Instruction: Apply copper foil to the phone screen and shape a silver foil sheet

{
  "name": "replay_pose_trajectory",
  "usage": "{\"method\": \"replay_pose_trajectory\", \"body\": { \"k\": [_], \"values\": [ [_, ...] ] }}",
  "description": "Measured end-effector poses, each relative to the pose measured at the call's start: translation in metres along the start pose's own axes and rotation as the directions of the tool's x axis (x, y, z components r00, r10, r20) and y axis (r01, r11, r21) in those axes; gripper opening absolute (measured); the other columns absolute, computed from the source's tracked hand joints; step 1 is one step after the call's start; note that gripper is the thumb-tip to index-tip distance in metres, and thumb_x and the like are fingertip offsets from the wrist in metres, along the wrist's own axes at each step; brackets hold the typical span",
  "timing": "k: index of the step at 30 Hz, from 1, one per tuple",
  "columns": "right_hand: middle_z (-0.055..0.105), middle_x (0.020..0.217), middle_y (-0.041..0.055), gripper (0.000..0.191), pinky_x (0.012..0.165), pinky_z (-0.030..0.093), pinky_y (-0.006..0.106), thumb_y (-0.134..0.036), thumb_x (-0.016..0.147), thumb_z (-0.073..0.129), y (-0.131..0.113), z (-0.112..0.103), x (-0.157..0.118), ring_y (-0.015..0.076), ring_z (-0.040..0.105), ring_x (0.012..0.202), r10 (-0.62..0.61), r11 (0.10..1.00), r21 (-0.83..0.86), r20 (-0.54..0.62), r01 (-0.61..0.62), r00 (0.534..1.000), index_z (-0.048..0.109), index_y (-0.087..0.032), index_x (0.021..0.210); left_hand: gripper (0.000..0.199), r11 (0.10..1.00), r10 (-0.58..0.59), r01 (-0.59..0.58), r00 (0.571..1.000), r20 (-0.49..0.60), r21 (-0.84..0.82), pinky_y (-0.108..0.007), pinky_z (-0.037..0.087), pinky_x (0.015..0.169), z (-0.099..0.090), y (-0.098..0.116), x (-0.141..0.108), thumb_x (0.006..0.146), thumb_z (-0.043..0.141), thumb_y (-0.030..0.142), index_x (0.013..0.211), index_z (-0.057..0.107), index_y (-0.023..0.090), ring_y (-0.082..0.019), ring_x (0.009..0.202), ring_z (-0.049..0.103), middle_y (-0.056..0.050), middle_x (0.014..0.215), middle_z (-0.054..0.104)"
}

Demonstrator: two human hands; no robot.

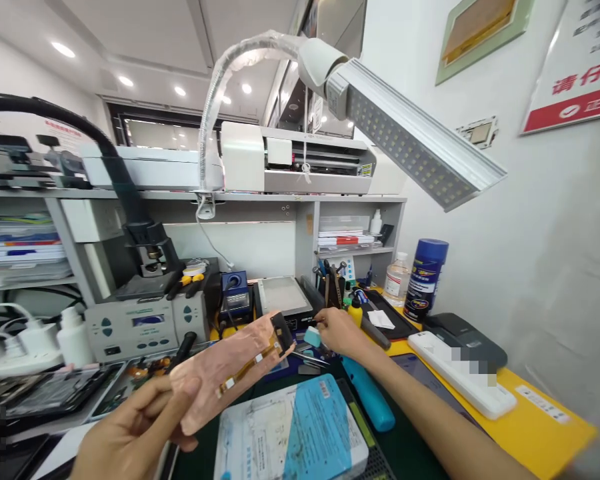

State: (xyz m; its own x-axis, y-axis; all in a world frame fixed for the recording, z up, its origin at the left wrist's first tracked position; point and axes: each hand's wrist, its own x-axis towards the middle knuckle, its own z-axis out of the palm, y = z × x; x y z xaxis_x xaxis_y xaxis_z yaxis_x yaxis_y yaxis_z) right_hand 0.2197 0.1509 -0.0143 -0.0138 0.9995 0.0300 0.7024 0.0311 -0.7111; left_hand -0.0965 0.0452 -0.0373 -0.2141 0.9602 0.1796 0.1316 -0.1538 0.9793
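My left hand [140,417] pinches the lower left end of a copper-coloured sheet [225,373], which carries a gold flex strip and a black piece at its upper right end. My right hand [337,331] reaches to the back of the bench beside a small light-blue block [313,336]. Its fingers are curled near the front of a grey-topped device [283,295]; what they hold, if anything, is hidden. A blue and white box [290,433] lies in front of the sheet, on a green mat.
A turquoise-handled tool [370,397] lies under my right forearm. A yellow bottle [355,311], blue spray can [425,280] and white power strip [463,373] stand or lie right. The grey station [135,330] is left; a lamp [415,133] hangs above.
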Motion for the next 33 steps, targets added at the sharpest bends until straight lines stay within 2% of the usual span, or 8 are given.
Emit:
{"method": "replay_pose_trajectory", "body": {
  "k": [3,6,8,13,19,23,26,33],
  "values": [
    [0.066,0.118,0.0091,0.027,0.083,0.057,0.041,-0.035,0.099,0.059,-0.013,-0.004,-0.009,0.0223,0.067,0.098,-0.062,0.989,0.132,-0.015,0.064,0.998,0.063,-0.016,0.118,0.037,1.000,-0.003,0.005,0.995,0.099,-0.022,-0.023,0.052,0.058,0.005,0.013,-0.007,0.077,0.073,0.057,0.087,0.071,0.021,-0.016,0.054,0.061,0.003,0.065,0.068],
    [0.073,0.096,0.0128,0.052,0.058,0.055,0.030,-0.053,0.102,0.040,-0.032,-0.008,-0.027,0.0213,0.070,0.079,-0.167,0.941,0.313,0.104,0.127,0.980,0.069,-0.009,0.107,0.036,0.998,-0.026,0.033,0.985,0.171,-0.043,-0.023,0.048,0.060,0.010,0.021,-0.014,0.084,0.067,0.055,0.090,0.070,0.020,-0.014,0.055,0.059,0.002,0.066,0.067],
    [0.074,0.092,0.0139,0.063,0.053,0.053,0.027,-0.061,0.100,0.034,-0.043,-0.010,-0.042,0.0214,0.069,0.078,-0.257,0.892,0.425,0.199,0.153,0.946,0.072,-0.010,0.104,0.035,0.998,-0.025,0.035,0.983,0.182,-0.051,-0.023,0.046,0.062,0.011,0.025,-0.017,0.086,0.065,0.054,0.084,0.069,0.019,-0.014,0.055,0.058,0.003,0.064,0.066],
    [0.070,0.076,0.0051,0.042,0.051,0.053,0.025,-0.054,0.084,0.071,-0.056,-0.012,-0.069,0.0142,0.061,0.058,-0.384,0.824,0.537,0.299,0.178,0.874,0.075,-0.012,0.092,0.037,0.995,-0.003,0.025,0.975,0.223,-0.095,-0.024,0.045,0.060,0.012,0.027,-0.020,0.091,0.061,0.051,0.075,0.066,0.018,-0.014,0.053,0.059,0.003,0.058,0.062],
    [0.066,0.068,0.0025,0.034,0.049,0.050,0.023,-0.047,0.088,0.069,-0.054,-0.014,-0.076,0.0119,0.057,0.054,-0.401,0.813,0.550,0.295,0.189,0.867,0.076,-0.014,0.088,0.048,0.987,0.014,0.019,0.978,0.207,-0.159,-0.027,0.050,0.055,0.013,0.026,-0.015,0.097,0.049,0.052,0.068,0.063,0.016,-0.016,0.051,0.060,-0.001,0.060,0.065],
    [0.071,0.079,0.0058,0.040,0.050,0.052,0.024,-0.049,0.087,0.069,-0.053,-0.014,-0.077,0.0140,0.059,0.058,-0.360,0.829,0.539,0.312,0.148,0.879,0.076,-0.015,0.108,0.034,0.979,0.042,0.005,0.972,0.230,-0.202,-0.023,0.049,0.053,0.014,0.027,-0.017,0.091,0.064,0.046,0.076,0.064,0.017,-0.012,0.051,0.058,0.001,0.063,0.064],
    [0.070,0.075,0.0047,0.038,0.050,0.051,0.024,-0.048,0.085,0.072,-0.055,-0.015,-0.078,0.0142,0.057,0.057,-0.359,0.834,0.533,0.326,0.144,0.875,0.078,-0.016,0.104,0.030,0.967,0.054,0.014,0.965,0.255,-0.255,-0.021,0.047,0.050,0.016,0.027,-0.019,0.084,0.074,0.043,0.075,0.061,0.017,-0.010,0.051,0.054,0.003,0.062,0.062],
    [0.072,0.075,0.0055,0.037,0.053,0.050,0.026,-0.047,0.086,0.070,-0.058,-0.020,-0.082,0.0167,0.059,0.060,-0.347,0.841,0.524,0.337,0.132,0.875,0.079,-0.017,0.105,0.038,0.977,0.096,-0.041,0.961,0.261,-0.209,-0.023,0.047,0.057,0.013,0.026,-0.019,0.092,0.064,0.043,0.067,0.063,0.015,-0.013,0.056,0.059,0.000,0.060,0.063]
  ]
}}
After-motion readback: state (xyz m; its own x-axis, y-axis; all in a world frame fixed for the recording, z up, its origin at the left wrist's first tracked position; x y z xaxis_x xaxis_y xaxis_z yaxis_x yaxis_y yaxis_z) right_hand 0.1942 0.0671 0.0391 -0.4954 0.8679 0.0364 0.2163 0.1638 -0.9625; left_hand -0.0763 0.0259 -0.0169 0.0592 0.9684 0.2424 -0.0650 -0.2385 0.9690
